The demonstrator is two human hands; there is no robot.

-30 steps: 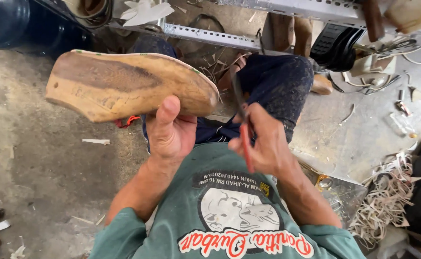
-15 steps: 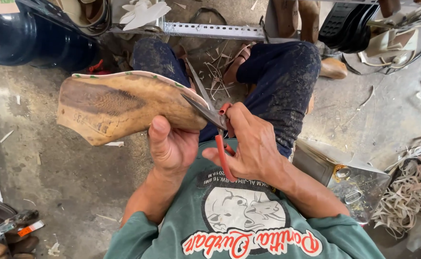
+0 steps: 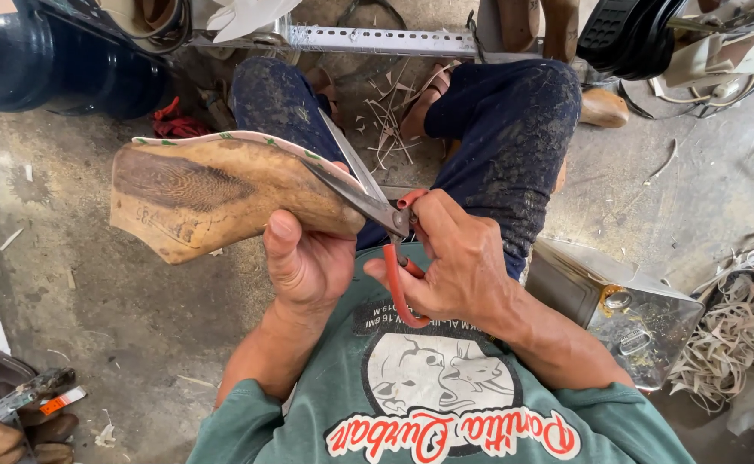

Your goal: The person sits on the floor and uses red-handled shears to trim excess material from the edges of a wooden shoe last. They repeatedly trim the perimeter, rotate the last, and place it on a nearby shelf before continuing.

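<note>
L hand [image 3: 308, 262]: fingers curled tight round heel end of wooden shoe last [image 3: 214, 193], thumb up along near side; last held sideways over lap, toe pointing to person's left.
R hand [image 3: 459, 266]: fingers thru red loops of scissors [image 3: 368, 193], closed round the handles.
Scissors: blades parted in a V, lower blade at last's upper edge, by thin pale insole strip [image 3: 231, 137] w/ green marks.
Behind: knees in dark trousers [image 3: 514, 129], scrap trimmings [image 3: 390, 112] on concrete floor.
R side: metal tin [image 3: 617, 309], pile of pale offcut strips [image 3: 738, 326].
Far L: dark blue drum [image 3: 59, 60].
</note>
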